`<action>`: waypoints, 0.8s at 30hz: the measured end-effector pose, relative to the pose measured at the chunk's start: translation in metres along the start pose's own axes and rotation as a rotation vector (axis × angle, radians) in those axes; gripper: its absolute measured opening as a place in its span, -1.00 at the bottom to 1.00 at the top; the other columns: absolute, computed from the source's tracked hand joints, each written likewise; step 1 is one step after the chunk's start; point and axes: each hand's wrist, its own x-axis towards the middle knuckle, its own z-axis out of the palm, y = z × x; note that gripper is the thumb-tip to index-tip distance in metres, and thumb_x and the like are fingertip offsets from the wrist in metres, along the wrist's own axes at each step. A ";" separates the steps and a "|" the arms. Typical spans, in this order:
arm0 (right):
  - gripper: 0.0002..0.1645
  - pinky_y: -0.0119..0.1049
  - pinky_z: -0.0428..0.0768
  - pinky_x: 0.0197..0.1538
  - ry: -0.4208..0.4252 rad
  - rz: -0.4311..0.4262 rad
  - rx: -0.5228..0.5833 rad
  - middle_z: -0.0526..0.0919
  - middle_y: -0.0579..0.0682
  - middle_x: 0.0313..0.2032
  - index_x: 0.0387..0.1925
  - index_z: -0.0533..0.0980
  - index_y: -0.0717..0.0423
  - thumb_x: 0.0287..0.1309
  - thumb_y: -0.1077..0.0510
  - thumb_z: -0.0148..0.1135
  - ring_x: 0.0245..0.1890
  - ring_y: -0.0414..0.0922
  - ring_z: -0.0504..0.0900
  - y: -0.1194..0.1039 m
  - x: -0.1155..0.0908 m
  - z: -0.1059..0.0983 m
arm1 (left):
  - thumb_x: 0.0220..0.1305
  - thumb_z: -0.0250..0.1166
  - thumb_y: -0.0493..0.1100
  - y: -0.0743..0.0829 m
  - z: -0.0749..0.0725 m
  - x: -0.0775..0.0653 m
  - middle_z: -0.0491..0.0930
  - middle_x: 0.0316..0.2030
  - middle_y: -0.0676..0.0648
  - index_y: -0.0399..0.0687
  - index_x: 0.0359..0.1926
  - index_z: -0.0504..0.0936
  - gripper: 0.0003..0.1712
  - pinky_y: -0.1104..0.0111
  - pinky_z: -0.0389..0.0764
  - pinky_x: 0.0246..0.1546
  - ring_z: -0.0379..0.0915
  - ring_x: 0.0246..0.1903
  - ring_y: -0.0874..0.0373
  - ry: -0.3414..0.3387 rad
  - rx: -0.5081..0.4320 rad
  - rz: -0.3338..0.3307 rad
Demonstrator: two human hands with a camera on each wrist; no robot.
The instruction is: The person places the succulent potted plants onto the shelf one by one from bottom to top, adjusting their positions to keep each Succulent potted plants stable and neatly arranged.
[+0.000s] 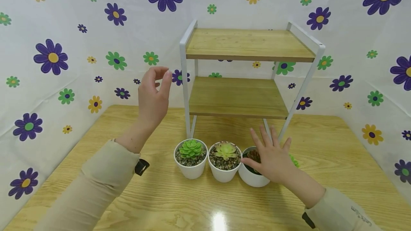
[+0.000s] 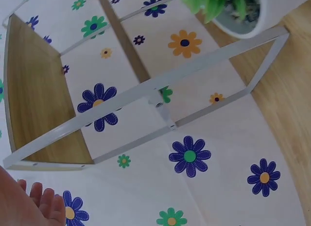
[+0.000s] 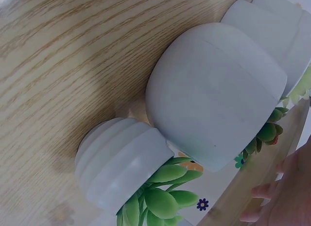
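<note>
My left hand (image 1: pixel 154 93) is raised in the air just left of the shelf rack, thumb and fingers loosely bent, with nothing between them. Over the third pot (image 1: pixel 254 180) my right hand (image 1: pixel 274 159) reaches with its fingers spread, covering part of the dark reddish succulent inside. To the left stand two white pots of gravel, one with a bright green succulent (image 1: pixel 191 149), the other with a pale green succulent (image 1: pixel 226 150). Mostly hidden behind the right hand is a fourth plant (image 1: pixel 293 160); the right wrist view shows its ribbed white pot (image 3: pixel 119 163) beside the rounded one.
Behind the pots stands a two-tier rack with a wooden top shelf (image 1: pixel 247 44), a wooden lower shelf (image 1: pixel 237 95) and white metal sides. It rests on a wood-grain table (image 1: pixel 160 202). A white flower-print cloth (image 1: pixel 128 38) encloses the back and sides.
</note>
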 end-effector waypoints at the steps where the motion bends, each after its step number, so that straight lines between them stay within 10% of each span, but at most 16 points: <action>1: 0.04 0.61 -0.12 0.08 0.001 0.001 -0.002 -0.08 0.27 0.43 0.45 -0.07 0.01 0.13 -0.39 0.04 0.41 0.34 -0.20 0.000 0.000 0.000 | 0.39 -0.07 0.01 0.002 -0.001 0.003 0.49 -0.01 -0.21 -0.28 0.05 0.42 -0.54 0.16 0.39 0.10 0.36 0.03 0.01 -0.006 -0.010 -0.020; 24: 0.05 0.59 -0.15 0.11 -0.003 -0.018 0.014 -0.09 0.28 0.43 0.45 -0.08 0.03 0.13 -0.41 0.02 0.41 0.36 -0.20 0.001 -0.001 0.004 | 0.37 -0.07 0.21 0.051 0.020 0.071 0.35 0.24 0.00 0.02 0.30 0.32 -0.39 0.31 0.32 0.26 0.26 0.16 0.19 -0.127 -0.246 -0.490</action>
